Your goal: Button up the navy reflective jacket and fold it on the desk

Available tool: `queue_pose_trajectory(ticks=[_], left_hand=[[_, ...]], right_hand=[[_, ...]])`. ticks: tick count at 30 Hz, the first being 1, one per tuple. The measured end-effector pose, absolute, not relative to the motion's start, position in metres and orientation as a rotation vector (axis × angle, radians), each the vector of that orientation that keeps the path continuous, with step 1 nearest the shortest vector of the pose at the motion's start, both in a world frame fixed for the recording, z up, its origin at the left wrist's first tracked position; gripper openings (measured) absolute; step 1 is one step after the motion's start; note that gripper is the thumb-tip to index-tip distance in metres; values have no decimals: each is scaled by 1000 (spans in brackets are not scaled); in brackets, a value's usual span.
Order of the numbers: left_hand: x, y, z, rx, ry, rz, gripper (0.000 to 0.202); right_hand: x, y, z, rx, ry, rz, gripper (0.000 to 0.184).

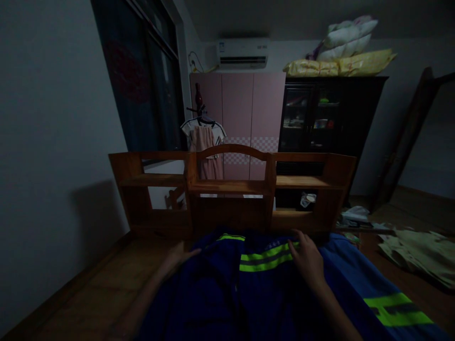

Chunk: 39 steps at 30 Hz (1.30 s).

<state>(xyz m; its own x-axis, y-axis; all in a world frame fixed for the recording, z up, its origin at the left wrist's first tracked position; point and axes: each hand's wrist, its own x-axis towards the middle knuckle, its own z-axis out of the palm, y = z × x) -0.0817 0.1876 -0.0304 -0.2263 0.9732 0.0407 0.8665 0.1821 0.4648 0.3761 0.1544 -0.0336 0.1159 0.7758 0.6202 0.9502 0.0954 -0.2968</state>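
Garment point(220, 289) lies on the wooden surface point(106, 274). I read the right hand point(307, 258) as spread at its stripe point(256, 267); left hand's point(176, 257) grip: cannot tell. Caution: uneven pulling may crease it.

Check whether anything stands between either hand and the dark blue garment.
Nothing visible does. The right hand is on the dark blue garment beside its yellow-green stripes; the left hand is at its opposite edge, where contact is unclear.

jacket point(220, 284): matt cloth | shelf point(231, 187): smooth wood | yellow bags point(366, 62): glossy plastic
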Motion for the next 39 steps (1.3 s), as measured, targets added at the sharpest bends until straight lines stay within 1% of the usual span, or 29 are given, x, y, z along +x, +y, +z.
queue_pose_trajectory(ticks=[1, 3, 4, 5, 7, 8, 10, 13, 15, 17, 20, 22, 25, 28, 30, 32, 33, 34, 35, 36, 37, 39], left_hand=[[-92, 188, -39, 1781, 2129, 498, 51], [-105, 185, -51, 1818, 2055, 445, 30], [-108, 184, -52, 1832, 2060, 455, 26], [-109, 183, -51, 1838, 2089, 474, 25], [-111, 183, -40, 1844, 2160, 521, 28], [-112, 183, -31, 1849, 2227, 545, 30], [-118, 180, -7, 1891, 2437, 586, 36], [-137, 173, 33, 2080, 2813, 629, 43], [-155, 170, 53, 2229, 2937, 601, 45], [-170, 173, 61, 2349, 2935, 487, 45], [-177, 182, 47, 2443, 2790, 290, 40], [-168, 184, 28, 2431, 2721, 257, 38], [-143, 172, 5, 2411, 2660, 427, 41], [-113, 148, -2, 2520, 2381, 635, 43], [-90, 132, -1, 2598, 2127, 620, 49], [-64, 121, -1, 2600, 1996, 521, 68], [-51, 119, -3, 2581, 1963, 471, 78], [-37, 118, -5, 2547, 1924, 436, 84], [-24, 119, -7, 2489, 1887, 426, 83], [-13, 122, -10, 2418, 1843, 431, 72], [-4, 126, -12, 2345, 1807, 451, 56], [7, 141, -10, 2217, 1760, 531, 29]], right_hand=[[397, 160, -33, -1741, -1707, -409, 44], [432, 171, -39, -1812, -1825, -408, 56], [445, 175, -43, -1822, -1921, -346, 54], [453, 178, -47, -1815, -2021, -275, 45], [462, 180, -48, -1778, -2151, -182, 23], [463, 180, -45, -1768, -2156, -204, 17], [464, 180, -28, -1793, -2047, -370, 18], [472, 181, 7, -1848, -1765, -697, 24], [479, 186, 24, -1866, -1635, -826, 23], [481, 193, 28, -1893, -1638, -857, 22], [472, 205, 9, -1963, -1840, -763, 22], [460, 207, -11, -1985, -1951, -697, 26], [440, 195, -27, -1959, -1977, -710, 37], [418, 166, -17, -1782, -1945, -764, 51], [396, 146, -4, -1598, -1993, -686, 56], [367, 132, 7, -1509, -2104, -518, 60], [351, 128, 10, -1535, -2162, -416, 63], [336, 128, 11, -1588, -2216, -291, 67], [322, 130, 11, -1658, -2235, -149, 70], [311, 135, 10, -1708, -2241, 22, 69], [302, 142, 9, -1739, -2225, 199, 61], [293, 161, 9, -1755, -2174, 409, 36]])
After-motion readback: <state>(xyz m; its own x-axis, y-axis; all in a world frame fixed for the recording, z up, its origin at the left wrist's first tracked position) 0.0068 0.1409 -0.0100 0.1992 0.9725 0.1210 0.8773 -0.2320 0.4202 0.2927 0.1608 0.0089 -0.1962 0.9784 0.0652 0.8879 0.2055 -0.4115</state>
